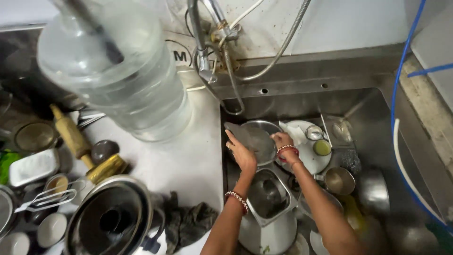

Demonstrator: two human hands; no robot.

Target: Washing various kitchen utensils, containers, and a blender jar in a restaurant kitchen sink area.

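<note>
A steel sink (377, 101) fills the right half of the frame, crowded with dirty dishes. A big clear water bottle (115, 66) looms at the upper left, close to the camera and blurred, hiding much of the table (188, 160) behind it. At the lower left sits a large steel pot lid (111, 219), with a dark crumpled cloth (191, 222) just beside it on the table's white surface. A steel jug (269, 208) with a square mouth stands low in the sink between the person's two forearms.

At the middle of the frame both hands are up on a round steel bowl (259, 139), which is tilted over the sink's near-left part, under the tap (205, 42). The left hand (240, 151) grips the bowl's left rim, fingers closed over the edge. The right hand (283, 141) is pressed against the bowl's right side; I cannot tell whether it clasps the rim or only rubs against it. A bangle sits on each wrist.

Just right of the bowl lies a white plate (311, 158), carrying a small green cup (322, 147). Below that stands a steel cup (339, 180). On the far left of the table lie a wooden rolling pin (73, 137), a white rectangular tray (33, 166) and some small bowls.
</note>
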